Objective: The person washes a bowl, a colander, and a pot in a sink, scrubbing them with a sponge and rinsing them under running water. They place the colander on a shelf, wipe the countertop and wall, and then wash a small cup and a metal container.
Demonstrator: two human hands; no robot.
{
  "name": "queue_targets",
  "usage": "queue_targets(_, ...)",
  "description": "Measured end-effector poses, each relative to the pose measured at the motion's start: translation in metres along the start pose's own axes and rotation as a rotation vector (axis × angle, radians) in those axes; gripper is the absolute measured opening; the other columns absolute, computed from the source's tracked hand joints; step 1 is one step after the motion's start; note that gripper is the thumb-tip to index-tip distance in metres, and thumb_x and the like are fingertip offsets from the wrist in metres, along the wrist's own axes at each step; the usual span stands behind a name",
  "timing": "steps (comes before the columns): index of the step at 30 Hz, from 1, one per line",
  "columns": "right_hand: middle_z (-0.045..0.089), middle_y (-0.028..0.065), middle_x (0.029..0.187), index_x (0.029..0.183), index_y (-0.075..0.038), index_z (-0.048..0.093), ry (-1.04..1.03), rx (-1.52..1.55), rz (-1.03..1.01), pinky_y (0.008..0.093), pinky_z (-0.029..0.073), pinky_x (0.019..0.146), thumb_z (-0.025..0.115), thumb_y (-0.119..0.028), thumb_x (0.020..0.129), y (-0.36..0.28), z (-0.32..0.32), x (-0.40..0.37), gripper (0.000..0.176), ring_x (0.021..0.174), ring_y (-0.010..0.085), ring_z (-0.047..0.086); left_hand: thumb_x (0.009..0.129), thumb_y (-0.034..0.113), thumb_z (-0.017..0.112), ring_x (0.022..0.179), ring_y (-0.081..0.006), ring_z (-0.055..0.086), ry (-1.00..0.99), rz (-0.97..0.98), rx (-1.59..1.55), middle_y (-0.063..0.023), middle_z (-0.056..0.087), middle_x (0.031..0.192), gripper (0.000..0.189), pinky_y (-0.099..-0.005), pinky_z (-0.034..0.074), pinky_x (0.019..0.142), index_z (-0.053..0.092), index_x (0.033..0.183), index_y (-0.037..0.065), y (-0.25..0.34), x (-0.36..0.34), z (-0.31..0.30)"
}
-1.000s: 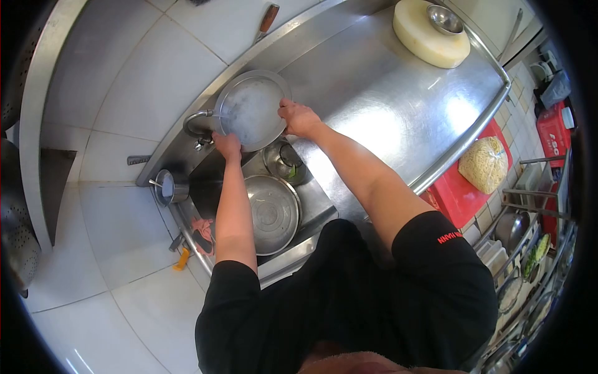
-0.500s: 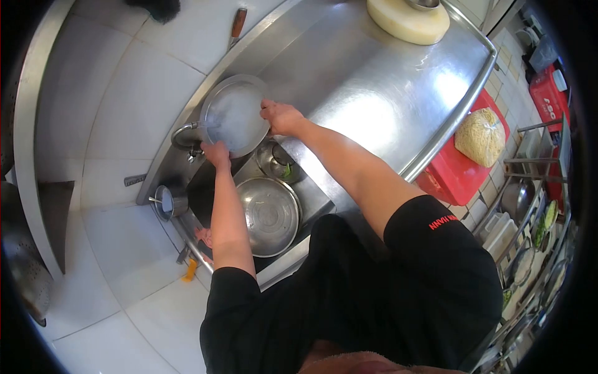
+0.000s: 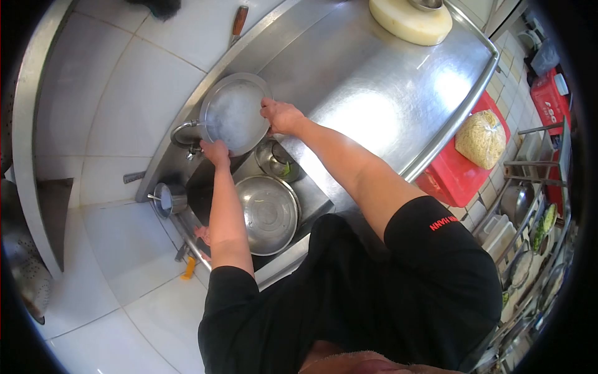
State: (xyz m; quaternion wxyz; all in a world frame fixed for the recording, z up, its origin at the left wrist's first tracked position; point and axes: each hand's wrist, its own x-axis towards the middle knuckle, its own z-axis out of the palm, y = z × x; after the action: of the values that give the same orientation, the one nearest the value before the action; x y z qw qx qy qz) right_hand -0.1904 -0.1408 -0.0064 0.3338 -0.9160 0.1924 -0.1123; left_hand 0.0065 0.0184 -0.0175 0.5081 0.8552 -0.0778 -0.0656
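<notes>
A round metal basin (image 3: 235, 115) with cloudy whitish contents is held between my two hands, over the far side of the sink beside the faucet (image 3: 184, 135). My left hand (image 3: 216, 151) grips its near rim, close to the spout. At its right rim, my right hand (image 3: 280, 116) is closed on the edge. Below, in the sink, sits a wide metal pan (image 3: 268, 215), with a smaller metal bowl (image 3: 271, 159) holding a bit of green leaf next to it.
A small metal pot (image 3: 169, 199) with a handle sticking out stands at the sink's left corner. On the steel counter (image 3: 349, 68) rests a thick round cutting board (image 3: 411, 22) with a bowl. A bag of pale yellowish food (image 3: 481, 140) lies on a red lid at right.
Almost nothing differs. The basin stays in both hands at the same spot; the view has shifted very slightly.
</notes>
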Motion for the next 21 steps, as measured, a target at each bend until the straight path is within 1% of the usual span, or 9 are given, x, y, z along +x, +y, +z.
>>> queue_targets(3,0.053,0.0098,0.124,0.108,-0.008,0.065,0.032,0.019,-0.027,0.0433,0.051,0.091,0.084,-0.021,0.065,0.008,0.009,0.004,0.048,0.11,0.0334,0.059,0.075,-0.003,0.049,0.104,-0.0389,0.062,-0.028,-0.087,0.01,-0.0251,0.059,0.12,0.05,-0.0467,0.051,0.088,0.047,0.125,-0.005,0.029,-0.02,-0.005)
queue_targets(5,0.053,0.0111,0.125,0.111,-0.009,0.065,0.059,0.011,-0.021,0.0426,0.05,0.091,0.085,-0.024,0.063,0.009,0.014,0.004,0.054,0.111,0.0333,0.059,0.075,-0.001,0.052,0.099,-0.0357,0.062,-0.112,-0.076,0.112,-0.0208,0.06,0.116,0.048,-0.0455,0.053,0.079,0.049,0.123,-0.004,-0.013,0.015,-0.003)
queue_targets(9,0.057,0.0144,0.118,0.107,-0.007,0.067,0.033,-0.021,-0.047,0.0428,0.05,0.091,0.083,-0.024,0.062,0.01,0.012,0.002,0.051,0.11,0.0341,0.059,0.075,0.007,0.057,0.086,-0.0329,0.063,-0.124,0.127,-0.184,-0.0172,0.061,0.11,0.049,-0.0457,0.054,0.061,0.051,0.124,0.002,-0.135,0.115,0.014)
queue_targets(10,0.056,0.0136,0.119,0.106,-0.008,0.067,0.117,-0.022,-0.081,0.0431,0.051,0.09,0.083,-0.022,0.061,0.022,0.032,0.01,0.05,0.108,0.034,0.06,0.074,0.004,0.057,0.086,-0.0336,0.064,-0.082,-0.005,-0.001,-0.0176,0.062,0.111,0.047,-0.0444,0.054,0.06,0.055,0.121,0.001,-0.093,0.088,0.01)
queue_targets(11,0.056,0.0125,0.118,0.106,-0.009,0.067,0.053,-0.037,-0.049,0.043,0.052,0.088,0.083,-0.02,0.061,0.01,0.014,0.002,0.049,0.107,0.0332,0.061,0.074,0.002,0.056,0.087,-0.0324,0.065,-0.02,-0.062,0.118,-0.0186,0.062,0.111,0.053,-0.0433,0.054,0.06,0.051,0.126,-0.001,-0.031,0.033,0.004)
queue_targets(13,0.055,0.0099,0.118,0.105,-0.011,0.068,0.081,-0.042,-0.065,0.0431,0.052,0.088,0.082,-0.021,0.062,0.011,0.016,0.002,0.046,0.105,0.0326,0.062,0.076,0.001,0.054,0.093,-0.0359,0.067,-0.137,0.028,-0.099,-0.0236,0.063,0.116,0.048,-0.0464,0.057,0.074,0.053,0.122,-0.01,-0.041,0.04,0.003)
queue_targets(15,0.055,0.0093,0.118,0.105,-0.011,0.068,0.064,-0.05,-0.038,0.0435,0.052,0.088,0.082,-0.02,0.062,0.006,0.013,0.002,0.046,0.105,0.0326,0.062,0.075,0.001,0.053,0.095,-0.0374,0.067,-0.072,0.034,0.035,-0.0256,0.062,0.118,0.051,-0.0485,0.057,0.073,0.054,0.125,-0.01,-0.036,0.039,0.002)
queue_targets(18,0.055,0.0098,0.121,0.106,-0.009,0.067,0.019,-0.034,-0.01,0.044,0.051,0.089,0.082,-0.02,0.061,0.008,0.008,0.002,0.049,0.107,0.0326,0.061,0.075,0.001,0.051,0.095,-0.0385,0.066,-0.122,-0.011,0.175,-0.0271,0.062,0.116,0.049,-0.0493,0.056,0.073,0.055,0.123,-0.012,-0.024,0.031,-0.001)
queue_targets(21,0.052,0.01,0.13,0.109,-0.008,0.066,-0.09,0.025,0.014,0.0434,0.05,0.091,0.081,-0.02,0.063,0.004,-0.004,0.001,0.05,0.11,0.0323,0.06,0.076,0.001,0.05,0.097,-0.0379,0.066,-0.133,-0.017,-0.034,-0.0279,0.063,0.115,0.048,-0.0498,0.056,0.075,0.056,0.122,-0.012,-0.007,0.009,-0.002)
